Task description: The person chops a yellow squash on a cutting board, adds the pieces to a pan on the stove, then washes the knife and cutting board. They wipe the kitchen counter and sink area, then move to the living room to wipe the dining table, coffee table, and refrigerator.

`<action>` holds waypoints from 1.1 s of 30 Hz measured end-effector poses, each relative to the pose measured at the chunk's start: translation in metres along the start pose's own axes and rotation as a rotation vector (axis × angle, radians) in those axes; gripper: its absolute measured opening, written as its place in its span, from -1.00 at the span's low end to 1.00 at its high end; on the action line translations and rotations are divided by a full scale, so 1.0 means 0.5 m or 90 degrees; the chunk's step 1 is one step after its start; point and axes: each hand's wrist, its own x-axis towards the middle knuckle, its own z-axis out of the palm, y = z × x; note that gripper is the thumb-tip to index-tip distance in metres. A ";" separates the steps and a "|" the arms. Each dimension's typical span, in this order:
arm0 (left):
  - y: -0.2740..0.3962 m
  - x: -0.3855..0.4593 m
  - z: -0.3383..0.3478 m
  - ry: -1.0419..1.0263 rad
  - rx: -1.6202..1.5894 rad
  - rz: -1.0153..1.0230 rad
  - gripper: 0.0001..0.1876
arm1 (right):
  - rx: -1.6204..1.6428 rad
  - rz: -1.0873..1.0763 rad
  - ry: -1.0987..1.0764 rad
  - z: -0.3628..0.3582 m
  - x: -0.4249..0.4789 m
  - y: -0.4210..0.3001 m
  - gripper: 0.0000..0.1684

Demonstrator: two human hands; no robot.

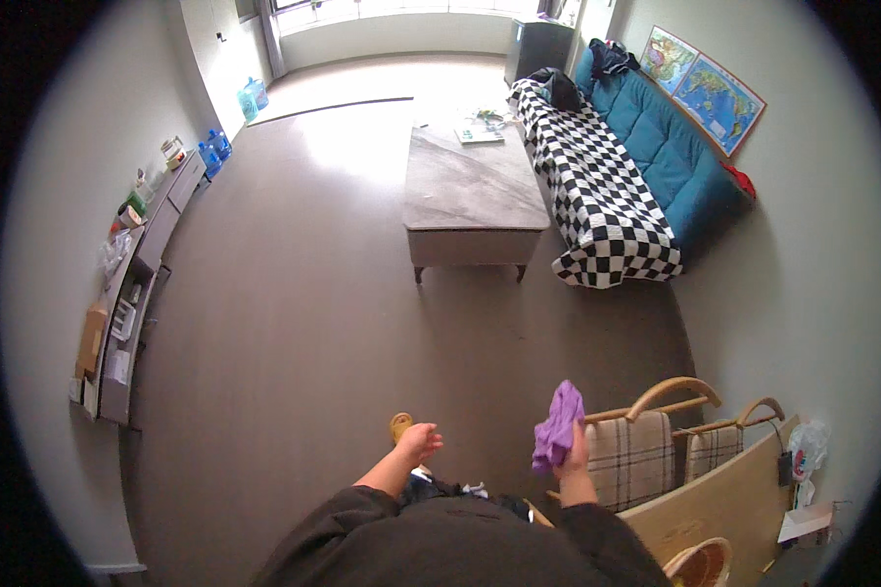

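Observation:
My right hand (575, 456) is closed around a bunched purple cloth (560, 425), which sticks up in front of my fingers. Just beyond that hand stands a chair (628, 455) with a plaid fabric back and a curved wooden top rail. My left hand (418, 443) hangs in the air before my body with nothing in it, its fingers loosely curled and partly apart. Below it, a yellow slipper (400, 423) on my foot shows against the brown floor (286, 352).
Ahead stands a marble-patterned coffee table (477, 187). A teal sofa (646, 147) with a checkered cover (595, 176) lines the right wall. A low cabinet (158, 227) runs along the left wall. At lower right are a wooden table (697, 506), a second plaid chair (713, 449) and a basket (712, 554).

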 end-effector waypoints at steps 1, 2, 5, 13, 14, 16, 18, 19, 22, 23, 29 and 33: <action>0.038 0.007 -0.031 -0.005 -0.025 0.013 -0.75 | 0.026 0.042 -0.002 0.069 0.031 0.000 -0.52; 0.076 0.019 -0.070 0.004 -0.060 0.016 -0.75 | 0.053 0.084 -0.003 0.136 0.057 0.004 -0.50; 0.192 0.066 -0.168 0.026 -0.151 0.100 -0.73 | 0.069 0.098 -0.037 0.282 0.154 0.052 -0.44; 0.415 0.103 -0.306 0.123 -0.256 0.094 -0.73 | 0.082 0.192 -0.121 0.536 0.383 0.118 -0.45; 0.419 0.127 -0.317 0.131 -0.264 0.081 -0.73 | 0.070 0.192 -0.119 0.554 0.420 0.122 -0.47; 0.439 0.168 -0.326 0.153 -0.273 0.043 -0.71 | 0.001 0.146 -0.086 0.579 0.502 0.126 -0.51; 0.474 0.213 -0.309 0.184 -0.273 0.001 -0.71 | -0.115 0.056 -0.021 0.595 0.604 0.121 -0.56; 0.495 0.230 -0.302 0.203 -0.270 -0.008 -0.71 | -0.140 0.043 0.013 0.646 0.636 0.108 -0.60; 0.586 0.316 -0.255 0.225 -0.177 0.001 -0.71 | -0.163 -0.030 0.019 0.659 0.836 0.094 -0.60; 0.625 0.353 -0.237 0.248 -0.145 0.010 -0.71 | -0.194 0.000 0.019 0.658 0.912 0.085 -0.56; 0.900 0.648 -0.105 0.299 0.059 0.183 -0.71 | -0.452 -0.146 0.116 0.716 1.363 0.069 -0.51; 1.136 0.835 0.028 0.304 0.188 0.319 -0.71 | -0.923 -0.231 0.286 0.697 1.613 0.063 -0.41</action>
